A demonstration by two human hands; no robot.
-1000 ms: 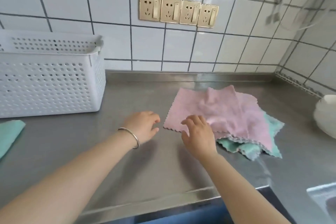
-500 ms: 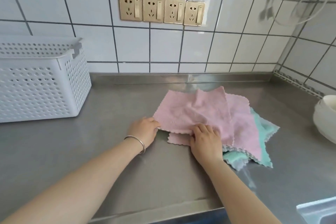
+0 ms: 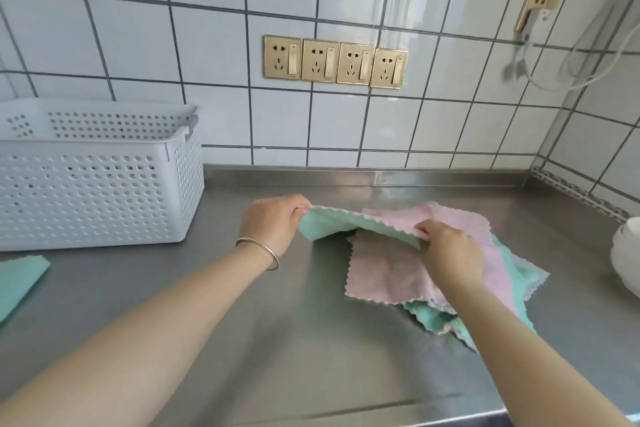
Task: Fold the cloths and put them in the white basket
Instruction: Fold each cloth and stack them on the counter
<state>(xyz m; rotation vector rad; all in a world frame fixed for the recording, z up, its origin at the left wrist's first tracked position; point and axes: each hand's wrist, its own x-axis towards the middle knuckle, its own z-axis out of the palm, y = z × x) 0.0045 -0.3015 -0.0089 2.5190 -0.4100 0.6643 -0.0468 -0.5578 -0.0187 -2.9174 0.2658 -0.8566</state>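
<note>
Both my left hand (image 3: 273, 220) and right hand (image 3: 450, 250) pinch the top cloth's (image 3: 332, 224) edge, mid-frame, lifted off the pile (image 3: 388, 274). Risk: fabric clings, dragging the pink cloth underneath along. White basket (image 3: 100, 184) left.

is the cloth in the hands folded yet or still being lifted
Not folded: both hands, left hand and right hand, pinch the held cloth by one edge, raised above the cloth pile, green underside showing.

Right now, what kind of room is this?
Probably a kitchen. There's a steel counter, a white tiled wall with a row of gold sockets, and white bowls stacked at the right edge.
</note>
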